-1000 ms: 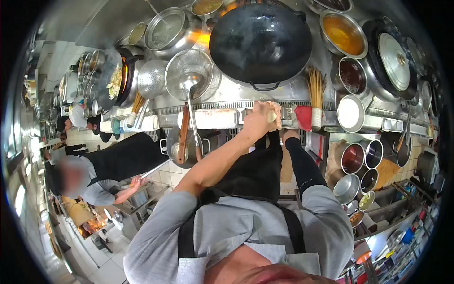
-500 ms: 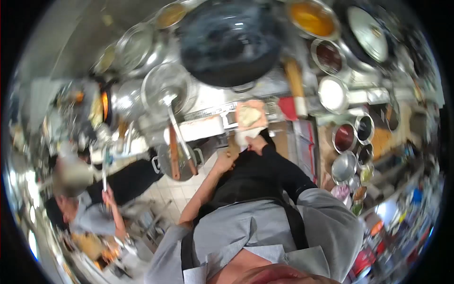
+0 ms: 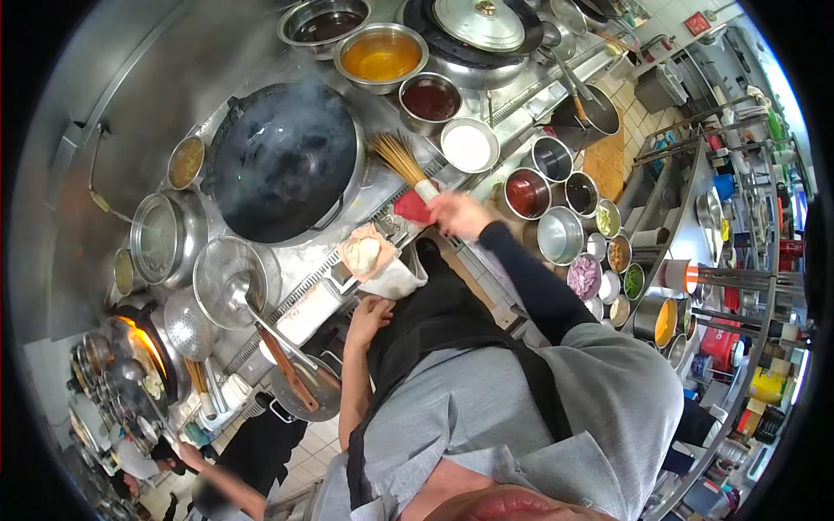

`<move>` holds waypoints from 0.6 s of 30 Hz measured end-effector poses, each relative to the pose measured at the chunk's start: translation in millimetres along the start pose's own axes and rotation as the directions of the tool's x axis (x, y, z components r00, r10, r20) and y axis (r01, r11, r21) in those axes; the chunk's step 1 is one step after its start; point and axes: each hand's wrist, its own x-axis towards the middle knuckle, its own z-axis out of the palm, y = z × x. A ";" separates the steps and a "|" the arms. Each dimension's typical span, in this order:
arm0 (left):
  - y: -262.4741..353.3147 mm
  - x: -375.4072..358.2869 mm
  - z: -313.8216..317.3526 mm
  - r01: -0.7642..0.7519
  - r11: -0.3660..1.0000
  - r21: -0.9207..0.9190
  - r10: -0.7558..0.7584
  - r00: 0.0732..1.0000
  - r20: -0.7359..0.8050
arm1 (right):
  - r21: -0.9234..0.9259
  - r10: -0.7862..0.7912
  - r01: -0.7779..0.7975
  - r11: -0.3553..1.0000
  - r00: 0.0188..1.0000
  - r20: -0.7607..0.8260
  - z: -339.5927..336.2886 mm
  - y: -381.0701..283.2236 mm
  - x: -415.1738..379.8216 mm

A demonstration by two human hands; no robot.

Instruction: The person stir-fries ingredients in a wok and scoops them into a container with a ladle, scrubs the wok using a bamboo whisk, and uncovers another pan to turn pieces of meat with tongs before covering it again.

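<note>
Right hand (image 3: 459, 214) closed round bamboo brush (image 3: 401, 162) handle beside smoking wok (image 3: 282, 161) for scrubbing; left hand (image 3: 372, 310) loosely curled, empty, below folded cloth (image 3: 369, 257).

A big black wok (image 3: 285, 161) is seen at ten o'clock, with a little steam over it. At twelve o'clock a bowl of orange sauce (image 3: 381, 56) is set beside a bowl of dark red sauce (image 3: 430, 98). Just below them a white bowl (image 3: 468, 145) is placed. A pot with a shiny lid (image 3: 480, 22) is seen at the top. At three o'clock many small metal pots (image 3: 560, 234) are lined up together. A wire strainer (image 3: 228, 282) with a ladle (image 3: 252, 304) in it is seen at nine o'clock. Flames (image 3: 143, 343) are seen under another pan at eight o'clock. A folded cloth (image 3: 368, 256) is laid on the stove edge near the middle.
</note>
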 end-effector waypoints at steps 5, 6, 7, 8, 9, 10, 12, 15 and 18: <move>15.9 -13.6 -5.7 0.017 0.994 0.108 -0.016 1.000 -0.006 | -0.102 -0.045 -0.029 0.994 0.755 -0.654 -180.4 22.6 76.2; 22.9 -12.3 -2.7 0.016 0.988 0.156 -0.017 1.000 0.004 | -0.209 -0.048 -0.121 0.970 0.750 -0.660 -206.5 34.2 91.6; 32.5 -10.8 2.5 0.014 0.979 0.202 -0.017 1.000 0.013 | -0.310 -0.053 -0.210 0.927 0.746 -0.664 -234.0 53.6 112.2; 53.8 -15.9 14.5 -0.002 0.974 0.226 -0.006 0.999 0.038 | -0.376 -0.066 -0.269 0.886 0.731 -0.679 -255.9 81.5 133.3; 81.1 -20.6 22.6 -0.055 0.937 0.344 0.011 0.992 0.128 | -0.436 -0.079 -0.330 0.838 0.716 -0.694 -277.5 109.3 154.1; 111.5 -26.9 26.1 -0.111 0.890 0.442 0.022 0.979 0.200 | -0.722 0.039 -0.481 0.498 0.844 -0.535 -282.7 80.0 151.5; 168.6 -55.4 9.6 -0.256 0.865 0.431 0.206 0.965 0.160 | -0.587 0.218 -0.508 0.631 0.842 -0.494 -297.7 100.1 173.5; 283.2 -117.9 -12.5 -0.392 0.745 0.539 0.644 0.633 -0.430 | -0.701 0.053 -0.386 0.600 0.893 -0.446 -303.4 120.5 191.0; 357.6 -145.8 -10.3 -0.489 0.606 0.628 0.721 0.003 -0.693 | -0.758 -0.040 -0.322 0.566 0.909 -0.416 -309.9 180.7 223.4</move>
